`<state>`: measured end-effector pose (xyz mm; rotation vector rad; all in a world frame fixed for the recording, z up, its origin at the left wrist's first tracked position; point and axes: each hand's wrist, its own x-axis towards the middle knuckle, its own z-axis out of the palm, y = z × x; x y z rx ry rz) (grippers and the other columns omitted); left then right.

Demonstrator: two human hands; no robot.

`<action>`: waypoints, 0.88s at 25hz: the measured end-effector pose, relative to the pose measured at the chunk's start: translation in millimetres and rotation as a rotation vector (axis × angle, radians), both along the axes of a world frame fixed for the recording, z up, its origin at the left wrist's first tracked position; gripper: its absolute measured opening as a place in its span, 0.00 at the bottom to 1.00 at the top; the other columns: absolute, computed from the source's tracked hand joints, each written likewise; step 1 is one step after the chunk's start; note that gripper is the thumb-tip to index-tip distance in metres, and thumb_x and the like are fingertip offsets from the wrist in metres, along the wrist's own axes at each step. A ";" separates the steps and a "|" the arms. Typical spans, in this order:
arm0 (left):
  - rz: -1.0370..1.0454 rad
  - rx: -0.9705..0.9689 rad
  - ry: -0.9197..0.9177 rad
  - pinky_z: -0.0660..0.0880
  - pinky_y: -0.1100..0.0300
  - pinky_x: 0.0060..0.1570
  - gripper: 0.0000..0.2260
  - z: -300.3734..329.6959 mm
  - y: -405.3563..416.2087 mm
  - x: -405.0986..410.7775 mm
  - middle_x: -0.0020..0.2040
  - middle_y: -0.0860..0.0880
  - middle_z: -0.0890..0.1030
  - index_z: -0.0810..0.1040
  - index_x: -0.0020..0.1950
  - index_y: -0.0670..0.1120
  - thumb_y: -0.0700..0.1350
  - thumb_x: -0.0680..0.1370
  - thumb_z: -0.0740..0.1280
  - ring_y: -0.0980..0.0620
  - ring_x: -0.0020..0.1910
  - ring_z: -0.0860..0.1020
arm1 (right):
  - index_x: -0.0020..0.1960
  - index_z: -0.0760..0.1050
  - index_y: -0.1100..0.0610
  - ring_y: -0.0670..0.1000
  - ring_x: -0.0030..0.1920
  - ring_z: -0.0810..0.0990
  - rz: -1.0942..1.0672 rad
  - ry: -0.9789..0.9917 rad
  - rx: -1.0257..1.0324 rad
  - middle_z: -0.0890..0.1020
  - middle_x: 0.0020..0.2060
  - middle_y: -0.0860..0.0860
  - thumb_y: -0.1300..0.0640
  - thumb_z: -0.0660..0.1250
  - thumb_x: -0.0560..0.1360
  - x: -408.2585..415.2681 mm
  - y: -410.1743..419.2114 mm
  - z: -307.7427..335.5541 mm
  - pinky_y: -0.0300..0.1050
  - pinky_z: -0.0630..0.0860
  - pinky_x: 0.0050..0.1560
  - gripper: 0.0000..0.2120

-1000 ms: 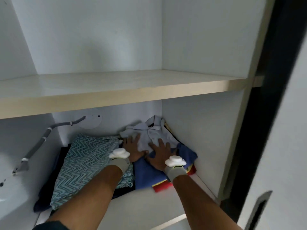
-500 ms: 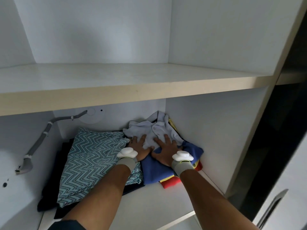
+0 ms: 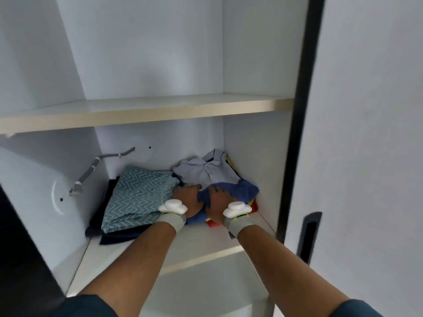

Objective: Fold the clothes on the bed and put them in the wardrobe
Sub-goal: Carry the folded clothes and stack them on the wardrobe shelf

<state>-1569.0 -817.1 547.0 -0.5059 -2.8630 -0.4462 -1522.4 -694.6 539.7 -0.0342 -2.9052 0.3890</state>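
On the wardrobe's lower shelf (image 3: 206,244), a stack of folded clothes sits in the back right corner. A pale lilac polo shirt (image 3: 206,173) lies on top, over a blue garment (image 3: 246,191) and red and yellow pieces (image 3: 254,205). My left hand (image 3: 188,199) and my right hand (image 3: 217,202) are side by side at the stack's front. Their fingers are curled into the bunched front edge of the blue garment, just below the polo shirt. The fingertips are partly hidden in the cloth.
A folded teal zigzag cloth (image 3: 139,195) lies left of the stack on dark navy clothes (image 3: 109,236). A grey cable (image 3: 91,171) runs along the back left wall. A bare upper shelf (image 3: 146,110) hangs overhead. The sliding door (image 3: 366,133) with a black handle (image 3: 309,234) stands right.
Both hands lay flat on the pale polo shirt; they have drawn back to the stack's front and curled into the blue garment, which is now bunched. The view has shifted.
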 end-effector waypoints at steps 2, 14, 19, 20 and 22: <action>0.019 0.076 0.064 0.75 0.52 0.55 0.24 12.6 10.2 35.0 0.58 0.40 0.80 0.75 0.66 0.46 0.55 0.73 0.62 0.42 0.55 0.78 | 0.64 0.71 0.59 0.60 0.55 0.78 0.098 0.086 -0.001 0.78 0.56 0.58 0.57 0.63 0.76 35.2 7.2 11.6 0.52 0.75 0.52 0.17; -0.255 0.047 0.386 0.74 0.51 0.57 0.31 60.1 85.9 214.8 0.65 0.43 0.72 0.66 0.73 0.47 0.39 0.70 0.68 0.45 0.63 0.72 | 0.49 0.74 0.57 0.56 0.44 0.74 0.425 0.808 -0.071 0.76 0.44 0.53 0.58 0.63 0.69 194.1 99.4 21.5 0.51 0.71 0.41 0.09; -0.304 -0.361 0.668 0.63 0.49 0.67 0.30 47.7 126.1 243.6 0.71 0.49 0.70 0.66 0.72 0.49 0.43 0.69 0.59 0.48 0.71 0.65 | 0.59 0.70 0.55 0.52 0.54 0.74 0.060 0.614 -0.771 0.74 0.54 0.50 0.60 0.67 0.71 216.9 126.6 -9.8 0.49 0.74 0.50 0.17; -0.281 -0.434 0.679 0.61 0.47 0.68 0.31 45.7 130.4 244.4 0.72 0.50 0.69 0.65 0.74 0.49 0.43 0.69 0.58 0.49 0.74 0.63 | 0.60 0.70 0.56 0.51 0.54 0.75 0.031 0.545 -0.897 0.75 0.55 0.50 0.60 0.67 0.72 216.7 129.5 -11.4 0.48 0.75 0.52 0.17; -0.220 -0.553 0.660 0.58 0.44 0.70 0.33 44.0 131.9 240.8 0.74 0.50 0.66 0.61 0.76 0.48 0.42 0.70 0.60 0.50 0.77 0.57 | 0.54 0.74 0.57 0.52 0.49 0.78 -0.025 0.496 -0.900 0.77 0.52 0.52 0.60 0.67 0.72 215.0 130.2 -10.9 0.46 0.76 0.49 0.11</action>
